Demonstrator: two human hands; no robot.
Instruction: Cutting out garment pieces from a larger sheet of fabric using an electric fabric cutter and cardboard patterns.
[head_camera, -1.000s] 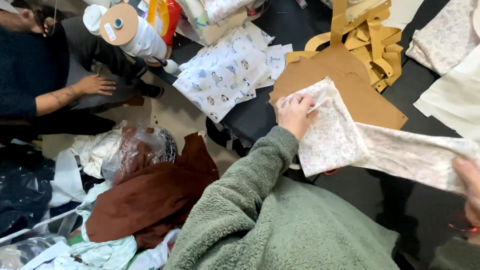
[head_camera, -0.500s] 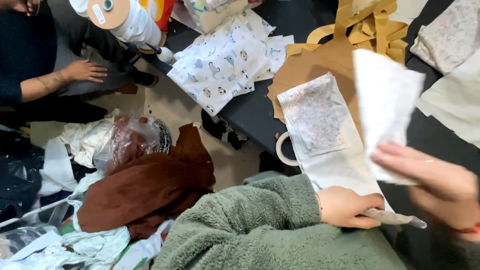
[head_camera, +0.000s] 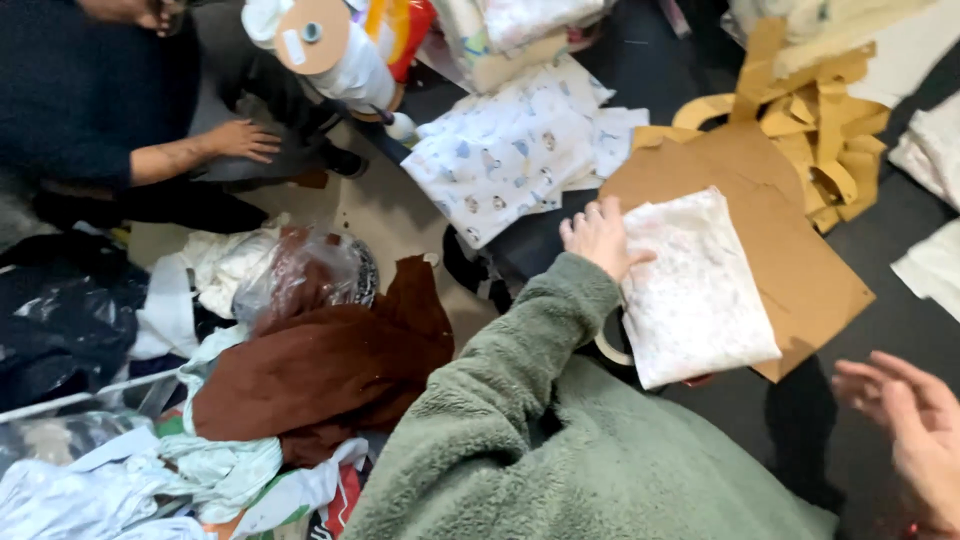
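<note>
A folded white cloth with a faint print (head_camera: 700, 290) lies flat on a brown cardboard pattern piece (head_camera: 790, 250) on the dark table. My left hand (head_camera: 600, 235), in a green fleece sleeve, rests fingers spread on the cloth's left edge. My right hand (head_camera: 905, 425) hovers with fingers apart at the lower right, apart from the cloth and holding nothing.
Printed white fabric pieces (head_camera: 510, 150) lie at the table's left end, yellow-brown paper strips (head_camera: 820, 120) at the back. Another person's hand (head_camera: 240, 140) rests on a knee at left. A cardboard-ended roll (head_camera: 335, 45), brown cloth (head_camera: 320, 370) and plastic bags crowd the floor.
The cloth was held up and folded in both hands; now it lies folded on the cardboard. My right hand has let go and drawn back; my left hand presses its edge.
</note>
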